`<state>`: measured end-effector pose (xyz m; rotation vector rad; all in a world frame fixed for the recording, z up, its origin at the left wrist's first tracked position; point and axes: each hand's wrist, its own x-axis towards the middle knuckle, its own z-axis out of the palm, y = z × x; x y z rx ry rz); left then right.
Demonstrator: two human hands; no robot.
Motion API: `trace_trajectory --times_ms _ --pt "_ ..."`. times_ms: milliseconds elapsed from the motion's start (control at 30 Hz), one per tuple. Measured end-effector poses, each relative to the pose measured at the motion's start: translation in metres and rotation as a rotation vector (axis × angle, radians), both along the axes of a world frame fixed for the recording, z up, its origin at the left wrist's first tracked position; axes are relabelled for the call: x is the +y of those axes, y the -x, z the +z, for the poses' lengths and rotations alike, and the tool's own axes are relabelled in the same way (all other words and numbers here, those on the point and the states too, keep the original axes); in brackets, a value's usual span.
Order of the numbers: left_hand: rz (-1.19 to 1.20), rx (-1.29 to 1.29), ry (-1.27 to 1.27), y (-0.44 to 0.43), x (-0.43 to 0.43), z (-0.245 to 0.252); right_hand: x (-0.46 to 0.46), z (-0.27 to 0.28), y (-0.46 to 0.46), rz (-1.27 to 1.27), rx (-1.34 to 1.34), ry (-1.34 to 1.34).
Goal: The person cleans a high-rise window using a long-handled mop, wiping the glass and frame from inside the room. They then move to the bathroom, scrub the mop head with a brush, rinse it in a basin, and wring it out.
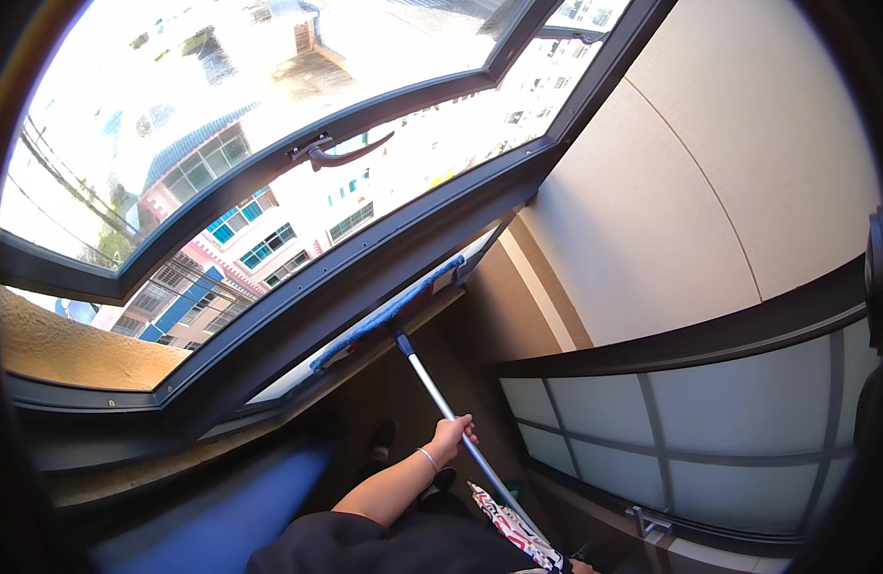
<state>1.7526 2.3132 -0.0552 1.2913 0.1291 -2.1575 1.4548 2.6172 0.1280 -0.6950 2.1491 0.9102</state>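
Observation:
My left hand [452, 435], with a bracelet at the wrist, is closed around the silver pole [433, 391] of a flat mop. The pole slants up to a dark blue joint [405, 344] and a long blue fluffy mop head [391, 308]. That head lies along a low glass pane [287, 384] under the window's dark rail; contact with the glass is likely but not certain. Only a sliver of my right hand [581, 566] shows at the bottom edge, near the pole's lower end; its grip is hidden. A patterned cloth [517, 531] lies beside the pole.
Above, a dark-framed window sash [219, 194] with a handle [352, 152] stands open over buildings outside. A tiled wall [671, 179] rises at right, above a door with frosted panes [736, 409]. A ledge [384, 343] runs below the mop head. My shoe [385, 433] is on the dark floor.

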Motion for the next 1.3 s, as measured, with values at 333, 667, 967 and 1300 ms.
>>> trace_trajectory --times_ms 333,667,967,1300 --pt "0.022 0.041 0.001 -0.066 0.091 0.111 -0.008 0.012 0.033 0.145 -0.065 0.106" --pt "-0.229 0.01 -0.233 -0.066 0.042 -0.009 -0.077 -0.021 -0.037 0.153 -0.011 0.208" --pt "-0.353 0.243 -0.137 -0.038 0.005 0.021 -0.137 -0.054 -0.089 0.155 0.026 0.252" --pt "-0.451 0.283 0.013 0.003 -0.079 0.01 -0.171 -0.054 -0.099 0.167 0.061 0.267"
